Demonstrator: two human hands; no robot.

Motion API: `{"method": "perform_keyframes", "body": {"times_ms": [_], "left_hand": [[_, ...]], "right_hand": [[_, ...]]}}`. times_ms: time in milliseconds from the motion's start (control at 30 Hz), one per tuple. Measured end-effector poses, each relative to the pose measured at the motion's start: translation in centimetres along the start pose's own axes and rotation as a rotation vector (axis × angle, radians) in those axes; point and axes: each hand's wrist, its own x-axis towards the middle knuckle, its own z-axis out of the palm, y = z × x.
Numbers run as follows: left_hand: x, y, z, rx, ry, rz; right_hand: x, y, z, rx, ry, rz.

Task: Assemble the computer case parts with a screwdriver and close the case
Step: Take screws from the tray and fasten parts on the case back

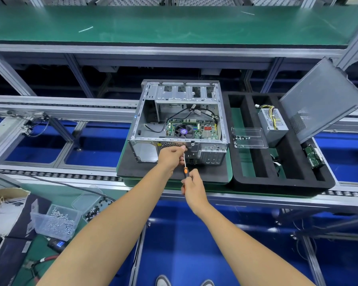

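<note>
Right hand (191, 185) clamped on screwdriver (185, 165), shaft angled up toward computer case (179, 120) rear panel at surface's near edge. Left hand (172, 154) nearer, pinching at the tip, probably steadying a screw.

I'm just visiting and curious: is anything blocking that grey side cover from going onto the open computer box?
Nothing lies across the open top of the computer case. The side panel leans apart at the right, beyond the foam tray. The left hand and the screwdriver work at the case's near face.
</note>
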Motion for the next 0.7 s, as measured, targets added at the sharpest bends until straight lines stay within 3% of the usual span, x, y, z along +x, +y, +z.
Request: {"method": "perform_keyframes", "body": {"times_ms": [700], "left_hand": [[0.12,-0.15,-0.17,-0.054,-0.012,0.006]], "right_hand": [[-0.06,0.01,-0.37,0.042,0.044,-0.031]]}}
